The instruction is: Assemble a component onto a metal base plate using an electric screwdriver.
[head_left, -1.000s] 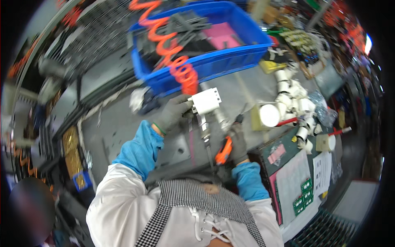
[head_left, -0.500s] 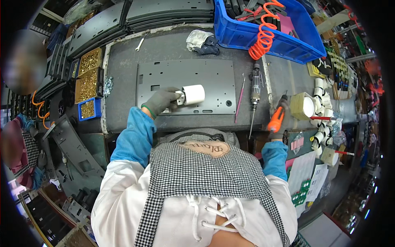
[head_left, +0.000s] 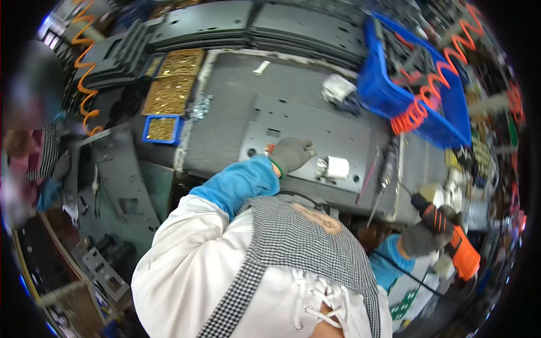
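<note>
A grey metal plate [head_left: 315, 127] with several holes lies on the workbench. On its near right part rests a white cylinder [head_left: 338, 167] with a metal bracket at its left end. My left hand [head_left: 290, 156], in a grey glove, is over the plate just left of that bracket, apart from it. Its fingers are curled together, and whatever is in them is hidden. Beside its wrist shows a small red piece [head_left: 269, 148], too blurred to name. Off the bench's right front, my gloved right hand [head_left: 426, 235] grips an orange-and-black corded power tool [head_left: 463, 253] with a thin tip.
An air screwdriver [head_left: 387, 169] and a pink pen-like stick [head_left: 369, 174] lie right of the plate. A blue crate [head_left: 383, 96] with a coiled orange hose stands behind. Trays of brass fasteners [head_left: 169, 93] line the left. Another person's hand [head_left: 62, 165] is at far left.
My left hand has let go of the white cylinder's bracket, leaving it on the plate. My right hand has drawn the orange tool outward to the right. The whole view has shifted and turned.
</note>
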